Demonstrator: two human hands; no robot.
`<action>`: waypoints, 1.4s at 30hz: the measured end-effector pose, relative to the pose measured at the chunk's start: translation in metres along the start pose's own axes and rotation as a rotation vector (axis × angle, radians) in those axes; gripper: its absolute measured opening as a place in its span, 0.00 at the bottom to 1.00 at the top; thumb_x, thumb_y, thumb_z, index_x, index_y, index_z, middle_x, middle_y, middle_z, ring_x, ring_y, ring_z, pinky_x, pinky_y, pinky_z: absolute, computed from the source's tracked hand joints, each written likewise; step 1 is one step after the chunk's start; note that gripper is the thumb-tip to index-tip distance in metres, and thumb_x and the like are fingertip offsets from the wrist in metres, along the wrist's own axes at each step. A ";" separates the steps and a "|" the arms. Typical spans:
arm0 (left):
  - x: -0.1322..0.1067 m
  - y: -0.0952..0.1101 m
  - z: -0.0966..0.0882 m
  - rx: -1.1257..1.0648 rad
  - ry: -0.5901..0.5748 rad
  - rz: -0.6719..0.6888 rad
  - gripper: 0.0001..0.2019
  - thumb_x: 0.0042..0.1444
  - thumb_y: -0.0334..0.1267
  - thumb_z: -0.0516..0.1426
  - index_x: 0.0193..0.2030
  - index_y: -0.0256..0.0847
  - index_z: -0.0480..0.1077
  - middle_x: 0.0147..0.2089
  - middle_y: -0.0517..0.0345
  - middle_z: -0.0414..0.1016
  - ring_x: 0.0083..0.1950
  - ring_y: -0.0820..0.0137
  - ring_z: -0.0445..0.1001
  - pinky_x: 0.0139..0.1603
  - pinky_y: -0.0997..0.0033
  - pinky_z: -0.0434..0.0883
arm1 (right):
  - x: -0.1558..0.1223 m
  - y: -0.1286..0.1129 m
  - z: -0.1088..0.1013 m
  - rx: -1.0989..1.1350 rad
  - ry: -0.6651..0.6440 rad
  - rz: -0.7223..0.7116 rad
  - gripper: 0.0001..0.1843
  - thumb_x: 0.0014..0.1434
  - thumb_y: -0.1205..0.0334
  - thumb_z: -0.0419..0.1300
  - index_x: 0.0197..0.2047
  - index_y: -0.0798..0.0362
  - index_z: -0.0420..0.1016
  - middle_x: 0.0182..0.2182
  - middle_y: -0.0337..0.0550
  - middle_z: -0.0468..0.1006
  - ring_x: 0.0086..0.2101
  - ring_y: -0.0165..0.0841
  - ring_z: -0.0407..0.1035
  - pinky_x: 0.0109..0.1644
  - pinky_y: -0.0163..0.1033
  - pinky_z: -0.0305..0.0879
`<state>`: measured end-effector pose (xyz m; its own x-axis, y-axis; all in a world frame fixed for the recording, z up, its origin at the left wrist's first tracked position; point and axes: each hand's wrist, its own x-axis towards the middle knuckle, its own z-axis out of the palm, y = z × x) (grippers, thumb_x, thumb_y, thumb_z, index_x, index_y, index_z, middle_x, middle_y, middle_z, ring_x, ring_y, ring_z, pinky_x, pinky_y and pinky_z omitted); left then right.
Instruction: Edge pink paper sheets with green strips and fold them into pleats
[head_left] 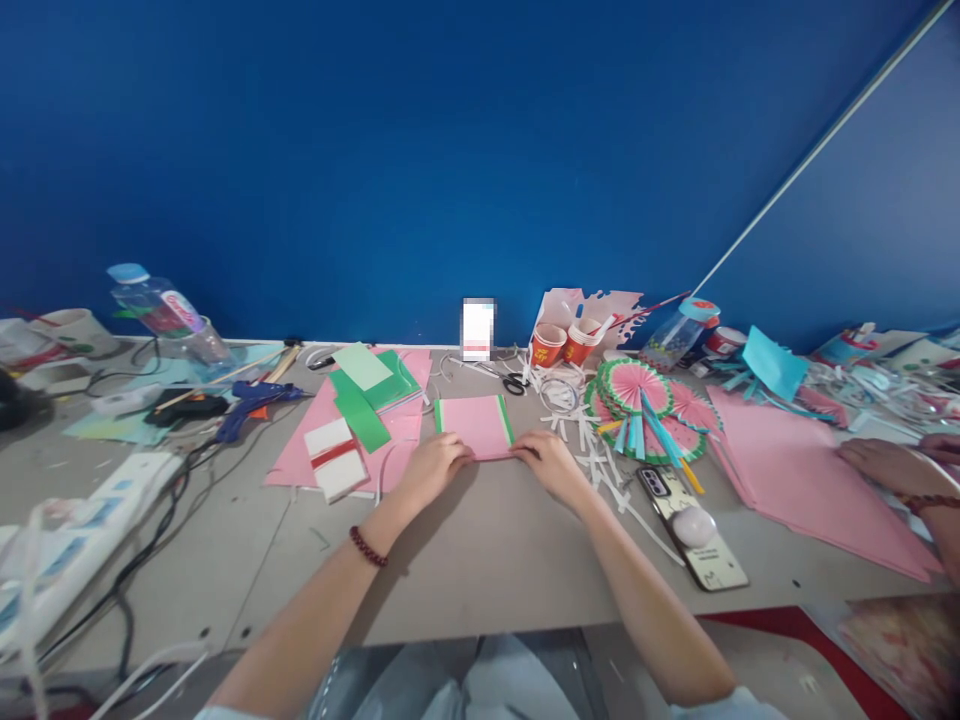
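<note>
A pink sheet of paper (474,422) with green and pale strips along its left and right sides lies flat on the table in front of me. My left hand (442,462) has its fingers closed on the near left corner, and a beaded bracelet is around that wrist. At the near right corner my right hand (546,458) pinches the same edge. The paper's near edge looks slightly raised or folded between the two hands. Left of it, green paper pieces (362,417) and a white pack with a red band (335,458) rest on larger pink sheets (289,468).
Watermelon-patterned paper fans (637,388), white paper strips (592,460) and a phone (694,530) lie to the right. Scissors (514,384) and red paper cups (548,345) stand behind. A blue glue gun (259,397) and power strip (90,545) are left. Another person's hand (874,462) touches pink paper.
</note>
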<state>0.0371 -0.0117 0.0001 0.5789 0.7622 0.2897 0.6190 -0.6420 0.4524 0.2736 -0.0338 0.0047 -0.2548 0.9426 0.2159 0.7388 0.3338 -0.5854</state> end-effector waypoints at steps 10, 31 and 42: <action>0.007 -0.011 -0.007 -0.243 -0.078 -0.123 0.07 0.59 0.37 0.56 0.35 0.42 0.76 0.39 0.56 0.78 0.43 0.67 0.74 0.45 0.70 0.69 | 0.007 -0.005 -0.008 -0.078 -0.113 0.146 0.11 0.57 0.68 0.56 0.36 0.52 0.81 0.35 0.43 0.82 0.37 0.35 0.74 0.41 0.34 0.62; 0.015 -0.026 -0.011 -0.440 -0.183 -0.207 0.09 0.53 0.42 0.60 0.36 0.40 0.77 0.39 0.54 0.79 0.40 0.67 0.75 0.42 0.71 0.70 | 0.022 0.023 -0.008 0.152 -0.216 0.183 0.11 0.50 0.63 0.58 0.33 0.55 0.81 0.28 0.42 0.80 0.30 0.32 0.70 0.36 0.33 0.61; 0.010 -0.027 -0.008 -0.378 -0.144 -0.120 0.07 0.56 0.40 0.59 0.34 0.42 0.77 0.38 0.56 0.78 0.41 0.68 0.74 0.44 0.71 0.68 | 0.018 0.022 -0.004 0.149 -0.194 0.202 0.11 0.49 0.65 0.57 0.32 0.54 0.82 0.28 0.42 0.81 0.29 0.31 0.70 0.36 0.33 0.62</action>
<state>0.0217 0.0138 -0.0030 0.5993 0.7933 0.1072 0.4636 -0.4531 0.7614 0.2879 -0.0098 -0.0012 -0.2374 0.9695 -0.0610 0.6907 0.1243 -0.7124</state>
